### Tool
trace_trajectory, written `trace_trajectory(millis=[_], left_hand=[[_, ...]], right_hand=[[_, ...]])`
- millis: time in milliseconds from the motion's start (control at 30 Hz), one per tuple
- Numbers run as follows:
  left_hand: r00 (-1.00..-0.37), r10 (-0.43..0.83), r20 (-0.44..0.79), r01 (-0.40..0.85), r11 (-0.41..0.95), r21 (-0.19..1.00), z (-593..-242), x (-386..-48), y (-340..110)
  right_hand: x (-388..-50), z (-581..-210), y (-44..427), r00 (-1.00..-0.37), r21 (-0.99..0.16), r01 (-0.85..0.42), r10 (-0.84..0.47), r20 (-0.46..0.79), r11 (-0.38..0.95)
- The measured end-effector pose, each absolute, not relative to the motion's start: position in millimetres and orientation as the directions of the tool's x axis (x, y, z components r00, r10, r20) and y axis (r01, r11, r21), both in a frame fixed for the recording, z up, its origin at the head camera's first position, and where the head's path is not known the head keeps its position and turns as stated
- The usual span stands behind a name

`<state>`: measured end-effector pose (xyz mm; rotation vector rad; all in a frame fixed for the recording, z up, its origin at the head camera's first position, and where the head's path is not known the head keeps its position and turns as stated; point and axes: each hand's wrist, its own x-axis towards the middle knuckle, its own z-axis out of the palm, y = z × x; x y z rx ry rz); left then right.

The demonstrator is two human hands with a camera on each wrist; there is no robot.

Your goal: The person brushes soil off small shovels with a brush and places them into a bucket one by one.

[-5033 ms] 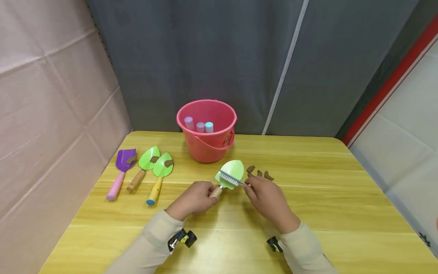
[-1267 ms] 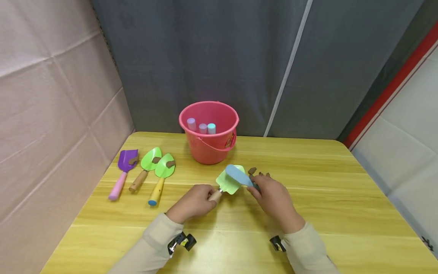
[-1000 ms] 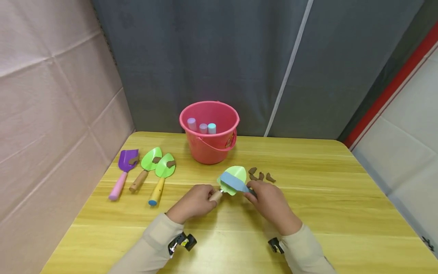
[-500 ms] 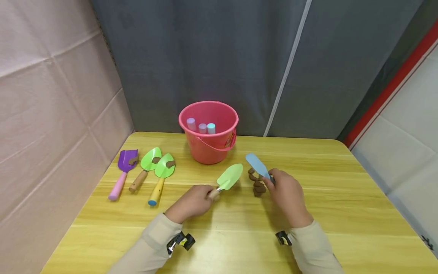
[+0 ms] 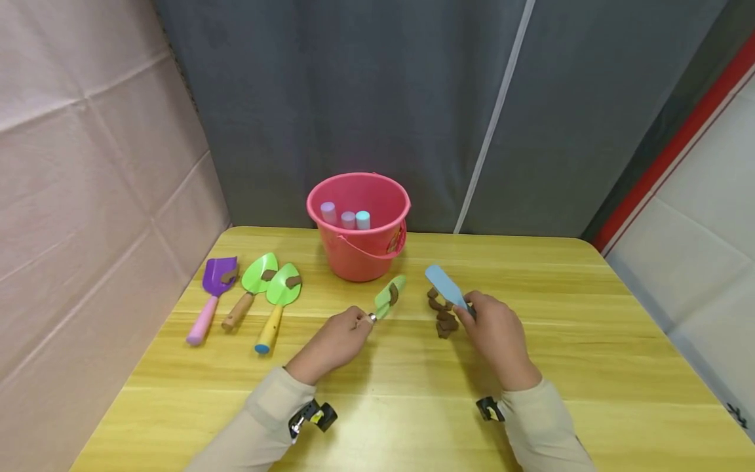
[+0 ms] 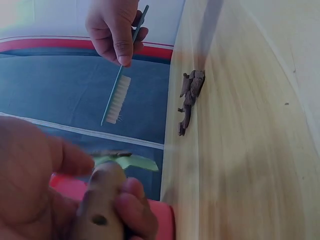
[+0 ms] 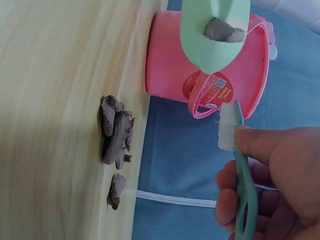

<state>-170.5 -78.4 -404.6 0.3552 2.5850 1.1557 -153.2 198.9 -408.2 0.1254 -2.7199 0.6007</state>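
My left hand (image 5: 337, 342) grips the wooden handle (image 6: 100, 205) of a small trowel with a light green blade (image 5: 382, 303), held above the table. Stuck to that blade is a brown clay-like lump (image 7: 220, 31), and the blade is turned nearly edge-on in the head view. In my right hand (image 5: 498, 337) is a light blue-green brush (image 7: 245, 185), its white bristles (image 7: 227, 127) apart from the trowel. Several brown lumps (image 5: 446, 321) lie in a loose pile below the brush, on the tabletop.
A pink bucket (image 5: 360, 259) with several pastel handle ends inside stands at the back. On the left lie a purple shovel (image 5: 217, 272) and two green trowels (image 5: 255, 275), each bearing a brown lump. A dark curtain (image 5: 354, 98) hangs behind the wooden table (image 5: 560, 314).
The brush has moved right, off the trowel, and more brown lumps lie on the table. My left hand has turned the trowel, bringing a lump on its blade into view.
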Motion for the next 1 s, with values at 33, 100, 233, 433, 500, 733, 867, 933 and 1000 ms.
trace_trajectory(millis=[33, 100, 233, 433, 500, 733, 867, 933, 1000], left_hand=[[-0.933, 0.331, -0.142, 0.112, 0.641, 0.759, -404.9, -170.7, -78.8], [-0.938, 0.328, -0.109, 0.131, 0.631, 0.765, -405.7, -170.9, -79.6], [-0.937, 0.342, -0.073, 0.173, 0.634, 0.754, -406.5, -171.6, -80.5], [-0.934, 0.357, -0.007, 0.254, 0.679, 0.689, -405.3, -169.4, -79.2], [-0.936, 0.352, 0.004, 0.260, 0.685, 0.681, -405.1, -168.5, -79.1], [-0.919, 0.394, -0.014, 0.285, 0.689, 0.666, -408.8, -170.5, -79.4], [-0.893, 0.447, -0.052, 0.294, 0.668, 0.684, -411.4, -171.0, -77.9], [-0.881, 0.470, -0.060, 0.305, 0.659, 0.687, -412.2, -170.6, -77.0], [-0.869, 0.491, -0.062, 0.320, 0.652, 0.687, -412.3, -169.8, -76.0]], right_hand=[[-153.4, -408.0, 198.4, -0.935, -0.392, -0.159, -0.012, 0.354, 0.906], [-153.5, -407.7, 197.8, -0.936, -0.389, -0.160, -0.014, 0.351, 0.907], [-153.7, -407.4, 196.5, -0.936, -0.384, -0.163, -0.019, 0.352, 0.909], [-153.8, -407.6, 193.6, -0.938, -0.386, -0.175, -0.035, 0.344, 0.906], [-153.4, -407.7, 192.4, -0.937, -0.387, -0.183, -0.042, 0.346, 0.904], [-151.8, -408.1, 186.4, -0.944, -0.416, -0.188, -0.046, 0.328, 0.889], [-150.2, -409.0, 179.7, -0.932, -0.400, -0.239, -0.094, 0.350, 0.885], [-149.0, -409.7, 175.5, -0.922, -0.383, -0.280, -0.135, 0.363, 0.881], [-148.1, -410.5, 170.6, -0.910, -0.356, -0.320, -0.181, 0.374, 0.878]])
